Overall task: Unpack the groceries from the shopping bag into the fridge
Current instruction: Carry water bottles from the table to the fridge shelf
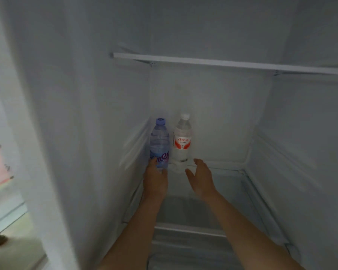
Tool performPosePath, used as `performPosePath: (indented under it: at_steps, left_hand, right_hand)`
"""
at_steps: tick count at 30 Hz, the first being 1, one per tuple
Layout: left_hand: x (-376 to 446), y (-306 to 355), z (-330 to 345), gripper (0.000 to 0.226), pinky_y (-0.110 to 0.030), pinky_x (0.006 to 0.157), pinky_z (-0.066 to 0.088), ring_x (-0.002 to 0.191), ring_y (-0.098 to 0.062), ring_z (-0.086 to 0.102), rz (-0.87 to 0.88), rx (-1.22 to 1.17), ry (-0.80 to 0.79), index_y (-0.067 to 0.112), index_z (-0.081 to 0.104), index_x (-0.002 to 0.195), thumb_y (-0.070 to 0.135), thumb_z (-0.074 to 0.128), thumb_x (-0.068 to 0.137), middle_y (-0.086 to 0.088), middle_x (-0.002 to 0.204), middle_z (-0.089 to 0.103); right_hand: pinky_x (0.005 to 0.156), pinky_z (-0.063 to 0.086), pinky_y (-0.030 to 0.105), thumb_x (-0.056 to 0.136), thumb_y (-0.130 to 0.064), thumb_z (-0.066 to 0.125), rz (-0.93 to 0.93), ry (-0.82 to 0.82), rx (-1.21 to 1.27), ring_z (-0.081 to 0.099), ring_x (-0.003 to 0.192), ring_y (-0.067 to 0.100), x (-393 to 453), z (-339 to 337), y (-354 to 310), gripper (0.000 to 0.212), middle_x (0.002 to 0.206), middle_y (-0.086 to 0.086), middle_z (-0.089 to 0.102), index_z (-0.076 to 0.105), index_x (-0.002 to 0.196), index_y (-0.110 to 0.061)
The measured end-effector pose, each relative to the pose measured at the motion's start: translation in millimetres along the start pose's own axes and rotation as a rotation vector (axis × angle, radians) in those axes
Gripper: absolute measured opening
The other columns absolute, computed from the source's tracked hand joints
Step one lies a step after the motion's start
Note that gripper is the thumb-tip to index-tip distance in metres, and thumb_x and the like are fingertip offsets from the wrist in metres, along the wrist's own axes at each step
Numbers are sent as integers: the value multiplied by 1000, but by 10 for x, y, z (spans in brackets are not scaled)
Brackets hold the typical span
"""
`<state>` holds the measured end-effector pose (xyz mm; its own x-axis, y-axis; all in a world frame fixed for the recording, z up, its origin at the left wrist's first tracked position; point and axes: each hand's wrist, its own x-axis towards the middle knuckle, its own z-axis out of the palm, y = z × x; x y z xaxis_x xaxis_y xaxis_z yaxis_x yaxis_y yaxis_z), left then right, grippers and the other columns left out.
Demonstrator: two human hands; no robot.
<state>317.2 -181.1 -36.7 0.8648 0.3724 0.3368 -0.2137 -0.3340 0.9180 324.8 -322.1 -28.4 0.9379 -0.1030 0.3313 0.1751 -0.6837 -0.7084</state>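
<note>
Both my arms reach into the open fridge. My left hand (pixel 155 181) grips the base of a blue-tinted water bottle (pixel 159 142) with a blue cap, held upright at the back left corner of the glass shelf (pixel 228 184). Right beside it stands a clear water bottle (pixel 182 139) with a white cap and a red-and-white label, against the back wall. My right hand (pixel 200 178) hovers just right of and in front of that bottle, fingers spread, holding nothing. The shopping bag is out of view.
An upper shelf (pixel 222 63) spans the fridge above the bottles. The left inner wall (pixel 86 133) and right inner wall (pixel 304 152) bound the compartment. Below the glass shelf lies a drawer front (pixel 189 230). A bit of room floor (pixel 10 201) shows at far left.
</note>
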Motion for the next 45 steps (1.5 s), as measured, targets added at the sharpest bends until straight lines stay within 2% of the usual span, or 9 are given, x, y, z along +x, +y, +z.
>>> performPosePath:
  at_steps: [4, 11, 14, 19, 24, 31, 36, 39, 45]
  left_hand:
    - [-358, 121, -120, 28, -23, 83, 45, 99, -22, 61, 103, 11, -51, 2, 61, 114, -3, 60, 86, -12, 110, 66]
    - [-1318, 274, -634, 31, -28, 88, 50, 96, -16, 64, 130, -40, -215, 17, 56, 124, 8, 55, 94, 3, 103, 66]
    - [-1824, 224, -977, 29, -32, 86, 51, 95, -18, 65, 180, 9, -280, 23, 58, 123, 17, 55, 95, 6, 98, 67]
    - [-2724, 61, -1493, 27, -29, 84, 50, 93, -15, 65, 299, 33, -445, 21, 59, 118, 11, 55, 93, 10, 96, 69]
    - [-3716, -133, -1882, 32, -28, 83, 49, 94, -8, 62, 322, 56, -693, 29, 55, 122, 14, 53, 94, 13, 98, 68]
    - [-5185, -364, -2239, 26, -23, 76, 48, 87, -6, 61, 336, 89, -1035, 26, 58, 117, 15, 55, 94, 9, 91, 67]
    - [-6165, -499, -2347, 24, -26, 81, 52, 88, 0, 59, 314, 195, -1275, 30, 57, 116, 21, 54, 95, 12, 91, 64]
    - [-6738, -502, -2342, 22, -29, 80, 53, 85, 0, 59, 349, 257, -1389, 35, 55, 115, 26, 52, 95, 15, 87, 63]
    - [-8007, -159, -2186, 19, -36, 79, 53, 79, -6, 63, 318, 227, -1575, 28, 61, 109, 20, 53, 93, 10, 80, 66]
  right_hand:
    - [103, 42, 40, 91, -14, 60, -34, 77, 68, 54, 118, 30, -437, -204, -122, 44, 130, 18, 53, 48, 131, 0]
    - [90, 42, 23, 89, -7, 60, -24, 223, 82, 62, 105, 25, -1678, -437, -317, 33, 116, 12, 65, 56, 121, -2]
    - [89, 44, 26, 87, -8, 62, -23, 299, 39, 65, 103, 27, -2374, -481, -334, 30, 111, 12, 67, 59, 117, -2]
    - [93, 49, 36, 90, -18, 57, 45, 362, 55, 63, 104, 19, -3637, -539, -322, 34, 111, 7, 67, 56, 121, -5]
    - [97, 41, 20, 93, -17, 57, 187, 342, -6, 58, 108, 8, -4979, -640, -294, 33, 112, -1, 65, 52, 126, -12]
    - [93, 37, 7, 95, -26, 52, 469, 379, -84, 56, 109, 2, -6812, -773, -182, 35, 116, -6, 62, 52, 128, -16]
    - [95, 45, 24, 93, -24, 54, 677, 422, -55, 58, 108, 6, -7913, -948, -57, 34, 116, -6, 63, 52, 126, -18]
    - [96, 44, 24, 90, -30, 49, 796, 442, -60, 57, 107, 3, -8579, -1176, -4, 39, 115, -7, 62, 52, 127, -19]
    - [93, 42, 21, 94, -18, 55, 964, 493, -106, 59, 106, 8, -9856, -1754, 135, 32, 114, -5, 63, 54, 126, -15]
